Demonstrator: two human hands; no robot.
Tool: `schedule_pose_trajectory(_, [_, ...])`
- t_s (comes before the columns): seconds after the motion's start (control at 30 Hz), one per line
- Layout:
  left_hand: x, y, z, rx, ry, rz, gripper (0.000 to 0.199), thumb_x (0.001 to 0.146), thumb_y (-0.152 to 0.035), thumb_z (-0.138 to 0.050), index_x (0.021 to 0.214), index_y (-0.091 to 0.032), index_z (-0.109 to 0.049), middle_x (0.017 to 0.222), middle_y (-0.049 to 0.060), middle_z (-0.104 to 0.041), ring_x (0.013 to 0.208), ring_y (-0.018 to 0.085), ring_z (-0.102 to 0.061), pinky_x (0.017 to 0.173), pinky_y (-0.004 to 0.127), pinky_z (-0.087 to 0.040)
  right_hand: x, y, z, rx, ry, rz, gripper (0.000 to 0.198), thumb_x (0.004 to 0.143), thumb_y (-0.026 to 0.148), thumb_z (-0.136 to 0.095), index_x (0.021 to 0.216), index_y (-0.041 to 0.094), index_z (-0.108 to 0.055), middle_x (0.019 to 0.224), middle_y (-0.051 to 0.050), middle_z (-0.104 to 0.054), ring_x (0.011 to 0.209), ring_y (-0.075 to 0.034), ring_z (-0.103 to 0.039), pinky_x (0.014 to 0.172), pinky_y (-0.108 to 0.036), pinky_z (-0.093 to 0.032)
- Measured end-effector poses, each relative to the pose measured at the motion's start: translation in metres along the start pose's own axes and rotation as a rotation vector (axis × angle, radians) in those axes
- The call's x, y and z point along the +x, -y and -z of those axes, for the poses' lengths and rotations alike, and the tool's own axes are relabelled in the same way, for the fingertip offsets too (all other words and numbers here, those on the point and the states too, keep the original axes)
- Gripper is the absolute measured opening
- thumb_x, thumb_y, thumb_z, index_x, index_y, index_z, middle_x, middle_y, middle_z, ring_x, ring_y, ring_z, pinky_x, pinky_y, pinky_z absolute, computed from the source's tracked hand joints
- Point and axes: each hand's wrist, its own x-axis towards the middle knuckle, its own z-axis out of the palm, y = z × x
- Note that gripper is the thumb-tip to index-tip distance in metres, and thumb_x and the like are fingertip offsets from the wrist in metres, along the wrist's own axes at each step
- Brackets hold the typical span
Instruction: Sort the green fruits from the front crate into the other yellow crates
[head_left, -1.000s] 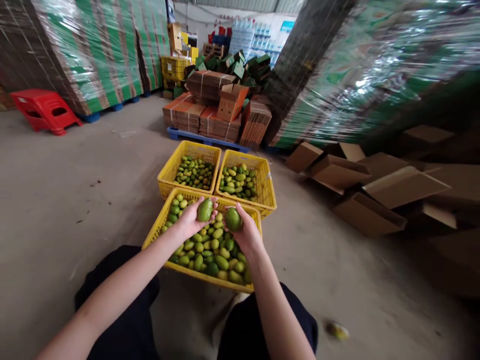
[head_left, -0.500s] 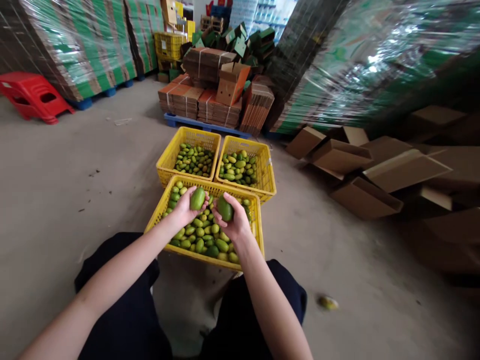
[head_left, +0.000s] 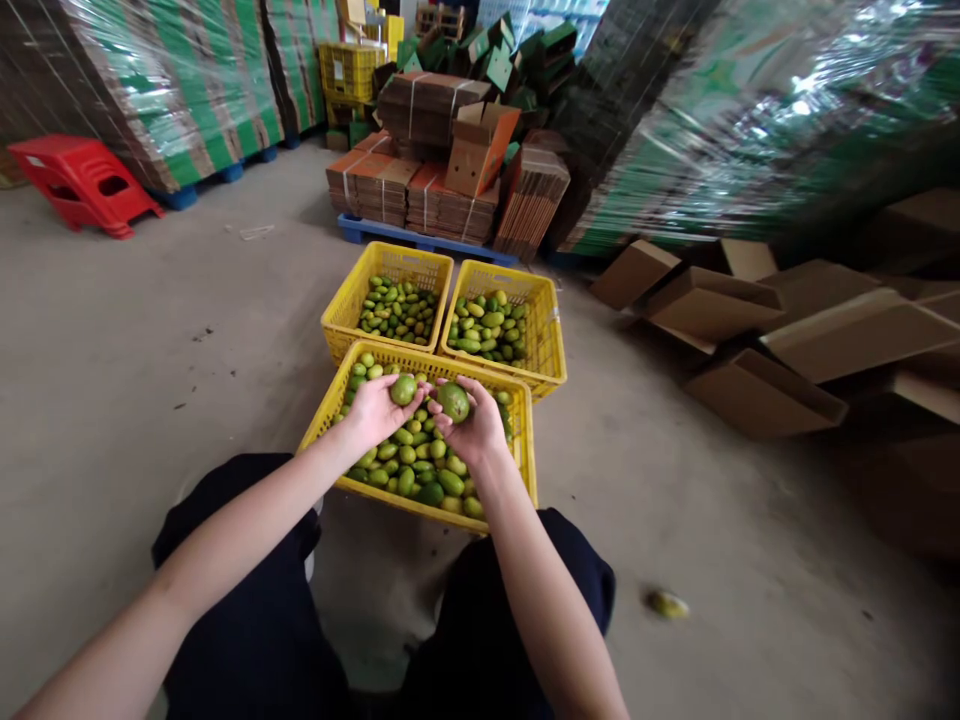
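Observation:
Over the front yellow crate (head_left: 527, 445), my left hand (head_left: 370, 412) is closed around a green mango (head_left: 403, 389), its rounded end turned up. Beside it my right hand (head_left: 486, 432) grips a second green mango (head_left: 454, 402), with an end showing some brownish marks. The fingertips of both hands come close together between the two fruits. Many green and yellowish mangoes (head_left: 406, 482) lie loose in the crate below, partly hidden by my hands.
Two more yellow crates, left (head_left: 341, 322) and right (head_left: 553, 345), hold mangoes behind the front one. Flattened cartons (head_left: 375, 190) lie on a blue pallet (head_left: 420, 240). Open cardboard boxes (head_left: 712, 305) lie right, a red stool (head_left: 82, 180) stands left, and one fruit (head_left: 667, 603) is on the floor.
Both mangoes have been turned in my hands, from their long sides to their ends. My hands have come slightly closer together. The view has shifted a little.

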Motion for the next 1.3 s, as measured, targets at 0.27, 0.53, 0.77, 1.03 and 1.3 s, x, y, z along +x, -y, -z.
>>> schedule_pose_trajectory(0.27, [0.001, 0.002, 0.0, -0.057, -0.005, 0.013, 0.029, 0.099, -0.021, -0.035, 0.094, -0.008, -0.06, 0.075, 0.011, -0.062, 0.057, 0.01, -0.058, 0.051, 0.015, -0.054, -0.003, 0.004, -0.001, -0.014, -0.011, -0.011, 0.01, 0.068, 0.021, -0.068, 0.071, 0.017, -0.059, 0.071, -0.004, -0.067, 0.051, -0.009, -0.053, 0.037, -0.017, -0.043])
schedule_pose_trajectory(0.53, [0.01, 0.004, 0.002, 0.02, 0.03, -0.023, 0.027, 0.096, -0.019, -0.038, 0.083, -0.012, -0.061, 0.068, 0.008, -0.061, 0.056, 0.012, -0.056, 0.049, 0.018, -0.049, -0.008, -0.001, -0.005, -0.119, 0.077, 0.141, 0.029, 0.056, 0.007, -0.074, 0.077, 0.02, -0.059, 0.079, -0.001, -0.07, 0.067, -0.013, -0.065, 0.055, -0.021, -0.052])
schedule_pose_trajectory(0.77, [0.006, 0.002, 0.0, 0.046, 0.064, -0.032, 0.024, 0.094, -0.018, -0.038, 0.086, -0.013, -0.06, 0.07, 0.008, -0.062, 0.055, 0.012, -0.056, 0.049, 0.02, -0.048, -0.013, -0.001, -0.007, -0.142, 0.106, 0.172, 0.042, 0.048, 0.001, -0.071, 0.078, 0.024, -0.052, 0.083, 0.002, -0.07, 0.073, -0.016, -0.068, 0.063, -0.027, -0.055])
schedule_pose_trajectory(1.03, [0.006, 0.004, -0.001, 0.155, 0.089, -0.156, 0.032, 0.085, -0.01, -0.055, 0.115, -0.021, -0.059, 0.084, 0.003, -0.065, 0.064, 0.012, -0.061, 0.059, 0.021, -0.05, -0.008, 0.001, 0.0, -0.327, 0.015, 0.282, 0.056, 0.044, 0.004, -0.075, 0.092, 0.024, -0.056, 0.077, 0.006, -0.063, 0.067, -0.015, -0.062, 0.06, -0.025, -0.05])
schedule_pose_trajectory(1.3, [-0.002, -0.005, 0.0, 0.492, 0.292, -0.404, 0.051, 0.052, 0.018, -0.071, 0.091, -0.016, -0.073, 0.107, 0.007, -0.068, 0.108, 0.02, -0.061, 0.09, 0.022, -0.047, -0.009, 0.008, 0.006, -0.918, -0.22, 0.843, 0.052, 0.052, 0.011, -0.075, 0.097, 0.027, -0.054, 0.092, 0.002, -0.06, 0.086, -0.019, -0.056, 0.084, -0.033, -0.046])
